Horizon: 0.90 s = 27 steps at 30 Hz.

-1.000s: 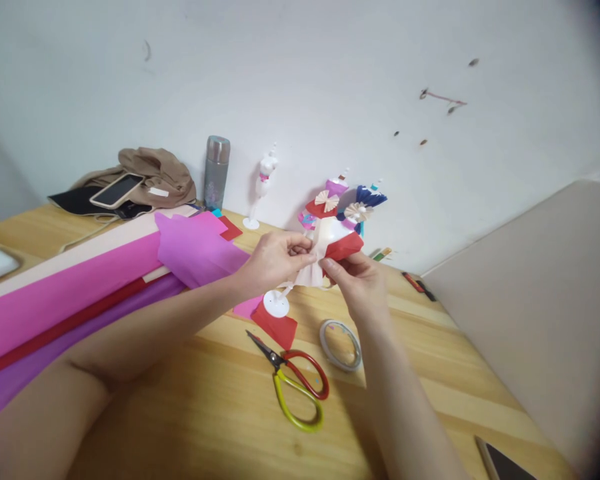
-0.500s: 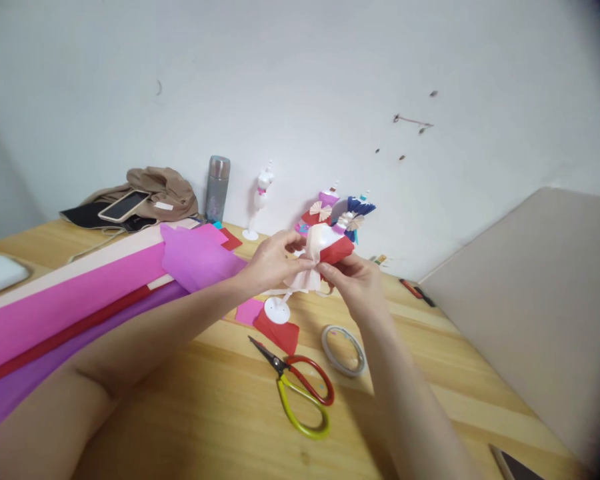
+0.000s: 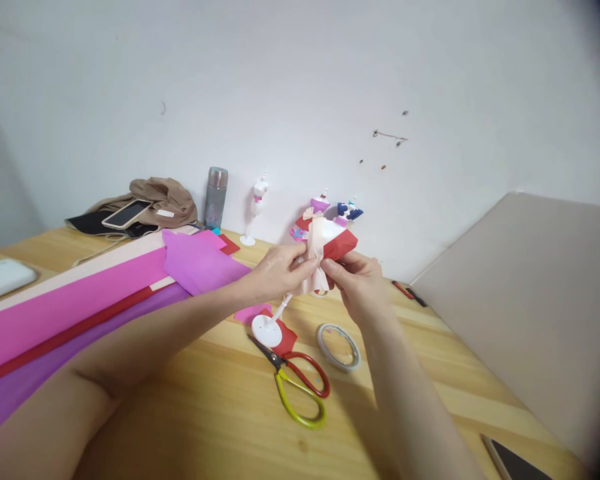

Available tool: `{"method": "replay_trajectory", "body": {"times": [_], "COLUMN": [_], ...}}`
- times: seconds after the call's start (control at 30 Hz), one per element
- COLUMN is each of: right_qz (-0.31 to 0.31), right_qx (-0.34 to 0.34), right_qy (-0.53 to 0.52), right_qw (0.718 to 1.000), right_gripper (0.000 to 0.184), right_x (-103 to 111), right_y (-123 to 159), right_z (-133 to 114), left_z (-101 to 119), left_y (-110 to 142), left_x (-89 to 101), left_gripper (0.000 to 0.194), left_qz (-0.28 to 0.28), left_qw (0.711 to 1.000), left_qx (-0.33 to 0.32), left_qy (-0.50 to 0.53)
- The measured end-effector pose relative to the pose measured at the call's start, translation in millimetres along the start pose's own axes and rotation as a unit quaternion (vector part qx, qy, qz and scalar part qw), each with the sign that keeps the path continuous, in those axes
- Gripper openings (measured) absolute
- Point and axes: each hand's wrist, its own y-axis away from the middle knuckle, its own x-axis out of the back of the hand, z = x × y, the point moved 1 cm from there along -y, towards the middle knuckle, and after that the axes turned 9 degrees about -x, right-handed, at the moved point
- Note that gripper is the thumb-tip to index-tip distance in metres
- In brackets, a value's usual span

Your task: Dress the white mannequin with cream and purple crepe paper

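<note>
My left hand (image 3: pixel 275 272) and my right hand (image 3: pixel 356 283) meet above the wooden table (image 3: pixel 230 413), both pinched on a small white mannequin (image 3: pixel 316 257) dressed in cream and red paper (image 3: pixel 338 244). The mannequin leans on its thin rod, and its round white base (image 3: pixel 263 328) rests on a red paper scrap. Scissors (image 3: pixel 293 383) with red and yellow handles lie just in front of my hands. A ring of tape (image 3: pixel 338 347) lies below my right wrist.
Long sheets of pink, purple and red crepe paper (image 3: pixel 70 313) cover the left of the table. At the back stand a grey flask (image 3: pixel 215 198), a bare white mannequin (image 3: pixel 256 208) and dressed figures (image 3: pixel 347 212). A phone (image 3: pixel 127 214) lies on a brown cloth. A beige panel (image 3: pixel 530 307) rises at right.
The view has shifted slightly. The mannequin has tilted further, and its base has slid toward me and left, close to the scissors. Both hands keep their pinch on the paper dress.
</note>
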Motion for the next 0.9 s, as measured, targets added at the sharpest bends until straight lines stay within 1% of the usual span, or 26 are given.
{"method": "replay_trajectory", "body": {"times": [0.1, 0.2, 0.27, 0.37, 0.47, 0.53, 0.63, 0.7, 0.77, 0.83, 0.9], "right_qz": [-0.019, -0.029, -0.028, -0.021, -0.011, -0.008, -0.015, -0.015, -0.005, 0.009, 0.013], "right_qx": [0.008, 0.006, 0.004, 0.01, 0.024, 0.023, 0.006, 0.001, 0.005, 0.017, 0.031], "right_qy": [0.018, 0.051, 0.074, 0.11, 0.138, 0.151, 0.157, 0.148, 0.139, 0.137, 0.135], "right_qw": [1.0, 0.998, 0.997, 0.994, 0.99, 0.988, 0.987, 0.989, 0.99, 0.99, 0.99], "right_gripper": [0.014, 0.016, 0.018, 0.021, 0.022, 0.023, 0.024, 0.024, 0.025, 0.024, 0.023], "right_x": [6, 13, 16, 17, 15, 13, 12, 12, 13, 13, 12], "right_y": [1, 0, -1, -2, -2, -2, -5, -7, -9, -9, -9], "right_z": [-3, -3, -3, -4, -5, -4, 1, 5, 9, 11, 12], "left_z": [5, 5, 4, -3, -16, -25, -35, -35, -30, -23, -17], "left_y": [1, 3, 4, 2, -2, -4, -5, -4, -3, -1, 1], "left_x": [1.9, 1.3, -0.1, -3.1, -7.5, -10.8, -14.1, -13.7, -11.5, -8.6, -7.1], "left_gripper": [0.024, 0.027, 0.026, 0.019, 0.014, 0.013, 0.012, 0.01, 0.009, 0.012, 0.015], "left_qz": [-0.015, -0.013, -0.01, -0.009, 0.001, 0.009, 0.019, 0.02, 0.013, 0.011, 0.011], "left_qw": [0.998, 0.995, 0.995, 0.998, 0.999, 0.996, 0.993, 0.995, 0.998, 0.998, 0.997], "left_qx": [-0.025, -0.02, -0.014, 0.004, 0.021, 0.02, 0.027, 0.04, 0.046, 0.046, 0.039], "left_qy": [-0.058, -0.101, -0.101, -0.055, 0.038, 0.091, 0.11, 0.088, 0.033, -0.028, -0.061]}}
